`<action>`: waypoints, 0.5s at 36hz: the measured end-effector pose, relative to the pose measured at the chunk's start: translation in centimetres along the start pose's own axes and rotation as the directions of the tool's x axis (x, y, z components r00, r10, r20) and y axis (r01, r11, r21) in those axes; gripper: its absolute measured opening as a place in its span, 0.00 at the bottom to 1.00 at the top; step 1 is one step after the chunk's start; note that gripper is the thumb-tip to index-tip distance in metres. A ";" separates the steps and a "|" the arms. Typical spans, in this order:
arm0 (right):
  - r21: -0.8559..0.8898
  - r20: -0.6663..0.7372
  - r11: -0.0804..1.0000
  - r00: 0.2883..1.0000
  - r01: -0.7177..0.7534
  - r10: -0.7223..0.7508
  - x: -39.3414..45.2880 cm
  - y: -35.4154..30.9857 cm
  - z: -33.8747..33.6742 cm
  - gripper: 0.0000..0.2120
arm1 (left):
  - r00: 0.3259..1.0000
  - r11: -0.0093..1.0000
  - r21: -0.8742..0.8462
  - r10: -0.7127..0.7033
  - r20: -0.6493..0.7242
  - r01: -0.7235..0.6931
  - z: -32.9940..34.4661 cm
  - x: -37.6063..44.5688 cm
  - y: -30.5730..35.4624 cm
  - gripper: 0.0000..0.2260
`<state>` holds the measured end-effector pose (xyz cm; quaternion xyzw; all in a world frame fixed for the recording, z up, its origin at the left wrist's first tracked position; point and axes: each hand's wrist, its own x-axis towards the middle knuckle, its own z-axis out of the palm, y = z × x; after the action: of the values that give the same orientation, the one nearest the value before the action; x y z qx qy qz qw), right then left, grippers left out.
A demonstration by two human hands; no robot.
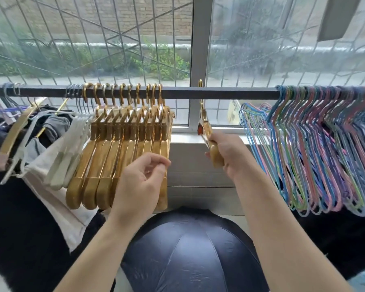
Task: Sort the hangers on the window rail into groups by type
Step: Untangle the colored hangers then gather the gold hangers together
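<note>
One gold hanger (207, 131) hangs by its hook on the window rail (230, 94), alone in the gap btwn two groups, w/ the right hand (230, 157) gripping its lower arm, fingers curled round it. Left hand (141, 184) hovers in front of the gold hanger bunch (122, 148), fingers loosely curled w/ thumb and forefinger near each other, holding nothing as far as I can tell. Gold bunch sits packed together left of centre; just left of it a few white hangers (70, 157), then clothes on hangers (30, 131) at the far left, incl. a couple of gold ones still mixed in there. Far right: a dense block of coloured wire hangers (316, 148), well apart from the gold. Judging by this, sorting looks mostly done: wire, gold, white each grouped. Left to do: join the single gold one to its bunch, prob. deal w/ the strays at far left. Below, a dark open umbrella (190, 249) on the floor.
</note>
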<state>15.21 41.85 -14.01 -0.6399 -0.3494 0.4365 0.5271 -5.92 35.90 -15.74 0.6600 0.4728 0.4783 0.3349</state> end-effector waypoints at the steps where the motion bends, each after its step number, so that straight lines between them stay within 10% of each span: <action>1: 0.004 0.004 1.000 1.000 -0.030 0.029 0.0 0.8 -0.6 0.09 | 0.999 0.999 -0.042 -0.026 0.042 0.028 0.5 -0.6 0.4 0.08; 7: -0.235 0.096 0.941 0.957 -0.245 0.273 -1.9 7.8 -5.0 0.09 | 0.780 0.857 -0.056 -0.438 0.448 0.513 7.6 -5.4 -4.1 0.11; 12: -0.535 0.303 0.816 0.853 -0.217 0.425 -5.5 9.5 -8.3 0.09 | 0.542 0.664 0.190 -0.716 0.439 0.723 11.1 -6.9 -14.1 0.23; 15: -0.594 0.436 0.795 0.782 -0.122 0.445 -8.2 9.1 -9.1 0.10 | 0.558 0.684 0.350 -0.727 0.400 0.640 11.3 -7.3 -22.2 0.47; 18: -0.505 0.552 0.850 0.700 -0.153 0.454 -9.4 9.9 -10.3 0.15 | 0.618 0.730 0.440 -0.680 0.395 0.522 10.6 -8.6 -26.2 0.36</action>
<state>21.08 27.54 -21.25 -0.5942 -0.4828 0.6282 0.1386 -4.62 36.51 -45.27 0.6062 0.6185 0.0613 0.4963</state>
